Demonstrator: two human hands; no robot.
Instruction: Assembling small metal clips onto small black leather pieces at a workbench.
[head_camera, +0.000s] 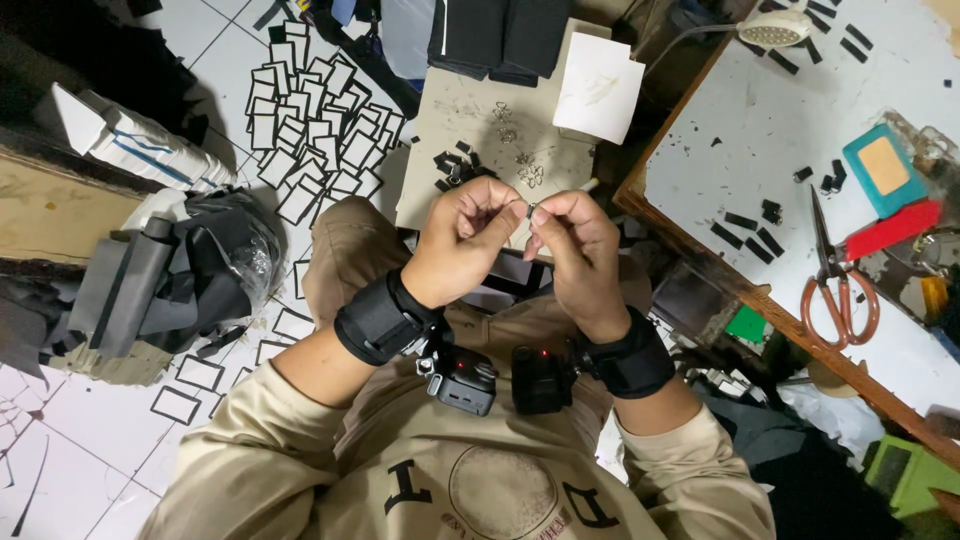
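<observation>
At the right side of the frame stands a white work table (780, 130) with a wooden edge, the largest thing here. On it lie scissors with orange handles (838, 285), a red flat piece (893, 228), a teal block with a tan top (882, 168) and many small black strips (755, 230). At the upper left, on the tiled floor (60, 440), many black-edged white rectangles (315, 125) are spread in a heap. At the left lies a bundle of grey and black material (165, 280). In the upper middle is a small beige board (480, 130) with little metal clips (525, 170) and a white sheet of paper (598, 88) on it.

In the centre of the frame the two hands meet above this board. The left hand (462, 240) and the right hand (578, 250) both have the fingers curled, and their fingertips come together on a small dark metal piece (529, 210), which they pinch between them. The piece is too small to see its shape. Both wrists carry black straps (385, 318).
</observation>
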